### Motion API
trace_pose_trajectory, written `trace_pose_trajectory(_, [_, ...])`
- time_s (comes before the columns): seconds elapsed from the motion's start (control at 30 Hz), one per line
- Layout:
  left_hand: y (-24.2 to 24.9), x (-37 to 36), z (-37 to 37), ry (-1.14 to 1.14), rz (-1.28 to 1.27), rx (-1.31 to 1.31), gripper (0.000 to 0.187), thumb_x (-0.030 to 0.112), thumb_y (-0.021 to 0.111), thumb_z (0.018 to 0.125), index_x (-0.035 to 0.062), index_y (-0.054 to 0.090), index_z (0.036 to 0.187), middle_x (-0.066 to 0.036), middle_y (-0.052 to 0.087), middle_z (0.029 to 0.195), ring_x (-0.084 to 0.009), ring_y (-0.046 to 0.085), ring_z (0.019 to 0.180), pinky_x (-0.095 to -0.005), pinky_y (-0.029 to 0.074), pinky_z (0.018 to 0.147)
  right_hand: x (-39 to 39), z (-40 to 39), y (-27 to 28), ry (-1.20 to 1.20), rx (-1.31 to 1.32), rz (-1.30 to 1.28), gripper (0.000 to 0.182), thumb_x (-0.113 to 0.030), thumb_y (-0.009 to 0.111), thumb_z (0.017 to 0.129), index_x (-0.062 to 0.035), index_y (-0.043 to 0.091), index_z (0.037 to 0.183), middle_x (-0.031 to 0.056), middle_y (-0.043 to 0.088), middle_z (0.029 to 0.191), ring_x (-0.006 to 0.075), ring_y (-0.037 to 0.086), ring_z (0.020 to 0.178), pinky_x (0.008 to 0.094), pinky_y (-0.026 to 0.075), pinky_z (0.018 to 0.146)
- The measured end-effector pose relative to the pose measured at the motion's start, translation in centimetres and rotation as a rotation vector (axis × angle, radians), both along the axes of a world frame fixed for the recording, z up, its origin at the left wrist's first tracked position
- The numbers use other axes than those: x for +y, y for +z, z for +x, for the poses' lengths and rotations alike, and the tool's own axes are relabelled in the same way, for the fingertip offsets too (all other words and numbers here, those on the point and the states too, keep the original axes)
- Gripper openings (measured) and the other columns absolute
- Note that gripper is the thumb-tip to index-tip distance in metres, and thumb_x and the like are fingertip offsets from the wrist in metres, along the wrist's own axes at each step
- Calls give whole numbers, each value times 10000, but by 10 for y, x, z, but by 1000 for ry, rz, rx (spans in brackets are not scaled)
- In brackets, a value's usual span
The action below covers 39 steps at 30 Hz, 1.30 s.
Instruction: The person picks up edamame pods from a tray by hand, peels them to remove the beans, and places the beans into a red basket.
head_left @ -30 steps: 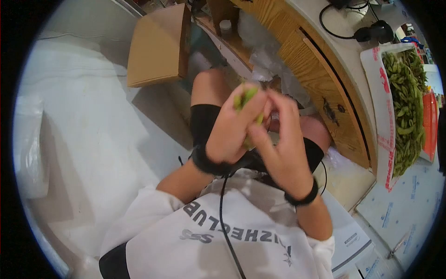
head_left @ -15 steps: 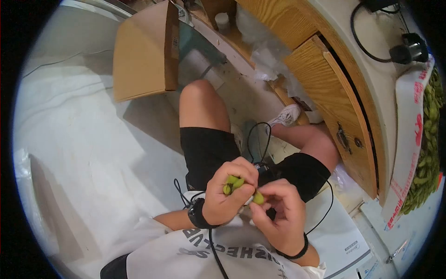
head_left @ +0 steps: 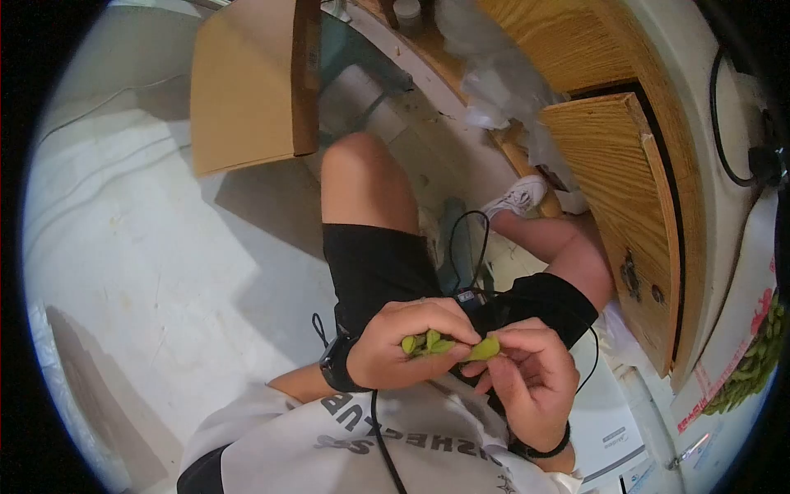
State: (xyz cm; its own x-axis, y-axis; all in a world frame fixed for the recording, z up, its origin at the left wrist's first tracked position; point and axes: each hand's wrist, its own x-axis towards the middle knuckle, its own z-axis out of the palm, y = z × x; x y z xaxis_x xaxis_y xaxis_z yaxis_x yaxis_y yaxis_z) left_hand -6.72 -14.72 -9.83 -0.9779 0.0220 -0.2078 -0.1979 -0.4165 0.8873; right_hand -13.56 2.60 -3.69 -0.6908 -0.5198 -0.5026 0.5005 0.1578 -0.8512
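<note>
My left hand (head_left: 383,360), with a dark watch on its wrist, is closed around several green edamame pods (head_left: 433,342) in front of my lap. One more pod (head_left: 484,349) sticks out between the two hands. The thumb and fingers of my right hand (head_left: 539,375) pinch its outer end, while the left thumb and fingertips hold the other end. A black band circles the right wrist. Curled fingers partly hide the pods.
A bag (head_left: 753,325) of green pods lies at the right edge. A wooden cabinet door (head_left: 617,198) stands beside my leg. A cardboard box (head_left: 243,90) is at upper left. Black cables (head_left: 485,247) run near my lap, and a white box (head_left: 605,428) lies at lower right.
The view has shifted, so the pod bag sits further right. Both hands have moved right and slightly apart, and the pinched pod now lies more sideways between them.
</note>
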Motion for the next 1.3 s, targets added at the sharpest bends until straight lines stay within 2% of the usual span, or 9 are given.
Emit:
trace_pose_trajectory(0.17, [-2, -1, 1, -22, -59, 19, 195, -59, 667, 829, -8, 593, 1003, -187, 646, 955, -203, 643, 831, -280, 506, 718, -5, -12, -2, 72, 98, 81, 129, 79, 579, 872, 72, 596, 999, 140, 602, 969, 146, 667, 775, 215, 540, 633])
trace_pose_trajectory(0.37, [7, 6, 10, 29, -100, -101, 150, -28, 661, 851, -21, 595, 986, -164, 643, 973, -179, 629, 857, -271, 498, 755, -1, -26, -1, 143, 22, 50, 76, 76, 591, 860, 71, 627, 927, 91, 624, 844, 110, 657, 736, 199, 523, 600])
trace_pose_trajectory(0.5, [18, 15, 20, 119, -184, -25, 134, 11, 662, 871, -20, 586, 977, -152, 634, 976, -147, 612, 841, -259, 497, 740, 5, -21, -4, 134, -3, -91, 81, 91, 598, 845, 52, 623, 911, 49, 615, 816, 70, 599, 719, 177, 465, 624])
trace_pose_trajectory(0.63, [31, 35, 35, 240, -61, -58, 149, 93, 689, 877, 21, 633, 994, -49, 632, 927, -99, 583, 792, -222, 458, 713, 14, -7, -8, 130, 44, -236, 52, 72, 599, 848, 36, 592, 884, 22, 599, 800, 53, 553, 701, 165, 426, 626])
trace_pose_trajectory(0.77, [49, 44, 50, 189, 214, -233, 152, 120, 660, 903, 42, 583, 1008, -63, 617, 880, -54, 511, 642, -185, 387, 494, 23, 10, -14, 75, -13, -381, 25, 30, 591, 870, 12, 574, 872, 14, 589, 785, 39, 521, 639, 163, 404, 563])
trace_pose_trajectory(0.97, [59, 68, 62, 264, 473, -277, 128, 147, 636, 918, 77, 548, 979, -56, 582, 795, -42, 424, 530, -172, 307, 412, 39, 35, -4, 3, -110, -415, 35, -41, 570, 909, -25, 565, 878, 2, 571, 722, 20, 473, 549, 171, 361, 471])
trace_pose_trajectory(1.07, [70, 85, 64, 364, 289, -268, 145, 156, 648, 913, 69, 553, 981, -44, 582, 798, -42, 424, 527, -169, 315, 422, 44, 40, 1, -29, -107, -400, 40, -51, 561, 918, -31, 559, 883, 4, 572, 709, 23, 467, 530, 169, 352, 457])
trace_pose_trajectory(1.17, [73, 93, 73, 346, -182, -53, 154, 150, 656, 906, 58, 556, 979, -35, 583, 803, -46, 440, 555, -166, 325, 433, 49, 48, 6, -42, -37, -379, 26, -53, 557, 922, -35, 554, 903, 11, 580, 717, 28, 468, 524, 166, 354, 449])
trace_pose_trajectory(1.3, [80, 92, 82, 302, -57, -47, 155, 144, 658, 901, 51, 559, 974, -22, 568, 783, -43, 446, 566, -169, 322, 433, 56, 64, 21, -40, -29, -477, 73, -84, 584, 927, -29, 557, 968, 20, 601, 754, 33, 486, 540, 165, 372, 451])
